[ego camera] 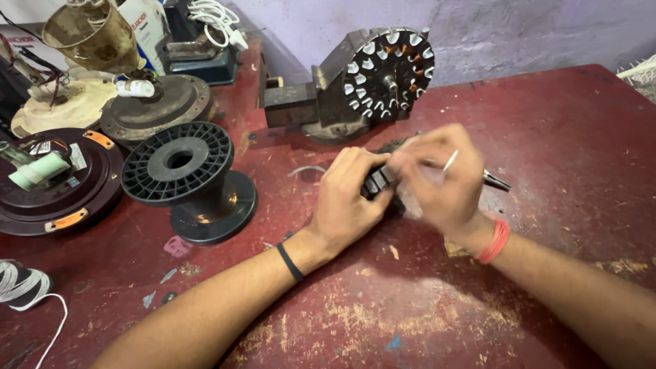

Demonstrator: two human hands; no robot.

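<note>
A small dark, ribbed motor part (380,182) is gripped at centre of the worn red tabletop (560,137) by the closed left hand (348,201). The right hand (437,181), blurred, is pinched on a thin white strip (450,161). A black empty spool (188,178) stands at nine o'clock.

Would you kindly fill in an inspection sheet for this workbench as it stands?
Surface: red table, paint worn and scratched.
Job's things: small dark part gripped by left hand; right hand holds a thin white strip and a dark tool.
Clutter: black spool, stator in vise, motor housings.
Grippers: both hands closed on items.
Cables: white cord, left edge.
Surroundings: grey wall.
</note>
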